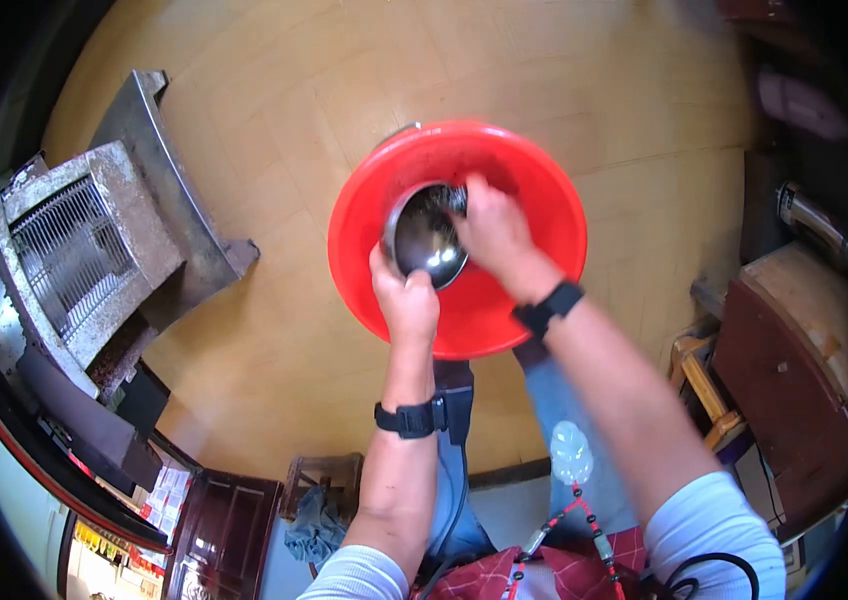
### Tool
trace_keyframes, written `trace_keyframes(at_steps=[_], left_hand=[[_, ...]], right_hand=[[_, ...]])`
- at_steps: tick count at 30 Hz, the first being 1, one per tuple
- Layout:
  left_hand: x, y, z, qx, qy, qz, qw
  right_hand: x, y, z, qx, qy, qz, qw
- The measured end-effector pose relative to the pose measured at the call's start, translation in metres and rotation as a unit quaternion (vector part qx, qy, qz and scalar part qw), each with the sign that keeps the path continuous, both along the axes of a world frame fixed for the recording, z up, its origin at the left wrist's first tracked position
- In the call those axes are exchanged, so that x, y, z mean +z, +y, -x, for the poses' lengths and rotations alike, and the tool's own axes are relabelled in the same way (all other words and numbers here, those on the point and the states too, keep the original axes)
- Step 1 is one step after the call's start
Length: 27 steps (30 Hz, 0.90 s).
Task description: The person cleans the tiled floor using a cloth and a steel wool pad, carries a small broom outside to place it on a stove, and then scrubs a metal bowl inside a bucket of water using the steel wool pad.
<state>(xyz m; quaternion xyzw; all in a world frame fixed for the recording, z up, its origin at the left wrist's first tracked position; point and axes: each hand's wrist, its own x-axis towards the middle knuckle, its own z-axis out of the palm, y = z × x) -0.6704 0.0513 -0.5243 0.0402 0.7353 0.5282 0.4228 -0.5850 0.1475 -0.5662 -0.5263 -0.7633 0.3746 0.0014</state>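
My left hand (407, 300) grips a shiny metal bowl (422, 245) by its near rim, with the thumb over the edge. The bowl is tilted, its hollow facing up and toward the right. My right hand (494, 225) is closed at the bowl's upper right edge. Between its fingers is a dark, wiry pad that looks like a steel wool scrubber (458, 200), mostly hidden by the fingers. Both hands and the bowl are over the open mouth of a large red bucket (344, 265).
A grey metal heater-like unit (74, 255) with a grille stands at the left. Dark red wooden furniture (784, 370) is at the right, near a wooden stool (704, 390). A cloth (314, 525) hangs over a low seat at the lower left. The floor (274, 110) is tan.
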Motion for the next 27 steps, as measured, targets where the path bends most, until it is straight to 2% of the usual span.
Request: trace_keyframes(at_steps=[1,2,3,4,6,8,9,10,11,12,14,15,16,18,19,20,21,23,25,26,27], left_hand=[[0.001,0.001,0.000,0.031,-0.002,-0.001,1.000],[-0.014,-0.007,-0.005,0.045,0.059,-0.010,0.997],[-0.013,-0.007,-0.006,0.050,0.060,0.000,0.997],[-0.010,-0.011,-0.010,0.059,0.057,0.016,0.997],[-0.012,-0.014,-0.016,-0.011,0.086,0.030,0.996],[-0.017,-0.017,-0.016,0.031,0.028,0.011,0.999],[-0.014,-0.014,-0.010,-0.026,0.020,0.057,0.998],[-0.010,-0.013,-0.002,-0.082,0.016,0.107,0.991],[-0.008,-0.015,0.006,-0.079,0.019,0.111,0.991],[-0.008,-0.015,0.011,-0.098,-0.042,0.125,0.986],[-0.002,-0.008,0.022,-0.110,-0.192,0.135,0.966],[-0.006,-0.015,0.024,-0.108,-0.179,0.139,0.968],[-0.010,-0.019,0.025,-0.105,-0.163,0.139,0.971],[-0.013,-0.018,0.016,-0.001,-0.077,-0.009,0.997],[-0.011,-0.010,0.004,0.023,0.018,-0.030,0.999],[-0.008,-0.011,0.002,-0.024,0.075,-0.006,0.997],[-0.002,-0.011,0.001,-0.009,0.062,-0.004,0.998],[-0.006,-0.012,0.004,0.004,0.054,-0.010,0.998],[-0.016,-0.024,0.007,-0.047,0.055,0.035,0.997],[-0.016,-0.022,0.009,-0.048,0.056,0.031,0.997],[-0.014,-0.020,0.013,-0.090,0.009,0.077,0.993]], right_hand=[[0.007,-0.014,0.004,-0.096,-0.003,0.116,0.989],[-0.002,-0.044,0.002,-0.170,0.068,0.187,0.965],[0.008,-0.063,0.006,-0.215,0.082,0.199,0.953],[0.011,-0.071,0.004,-0.260,0.071,0.260,0.927],[0.003,-0.071,-0.005,-0.258,0.067,0.287,0.920],[0.002,-0.046,-0.012,-0.133,-0.001,0.209,0.969],[0.007,-0.023,-0.011,-0.054,-0.053,0.188,0.979],[0.000,-0.008,-0.014,0.056,-0.070,0.115,0.989],[-0.007,0.006,-0.017,0.128,-0.028,0.058,0.990],[-0.009,0.017,-0.019,0.197,0.011,0.001,0.980],[-0.004,0.029,-0.012,0.213,0.004,0.007,0.977],[0.000,0.029,-0.006,0.227,0.001,0.014,0.974],[-0.001,0.018,-0.005,0.176,-0.009,0.043,0.983],[0.000,-0.017,-0.003,-0.014,0.005,0.129,0.991],[0.011,-0.033,0.006,-0.128,0.012,0.279,0.952],[0.023,-0.048,0.011,-0.237,0.012,0.425,0.874],[0.028,-0.056,0.009,-0.234,0.006,0.433,0.871],[0.028,-0.058,0.011,-0.274,0.040,0.414,0.867],[-0.015,-0.059,-0.008,-0.126,0.013,0.245,0.961],[-0.019,-0.043,-0.010,-0.066,0.006,0.147,0.987],[-0.012,-0.018,-0.008,0.039,-0.034,0.129,0.990]])
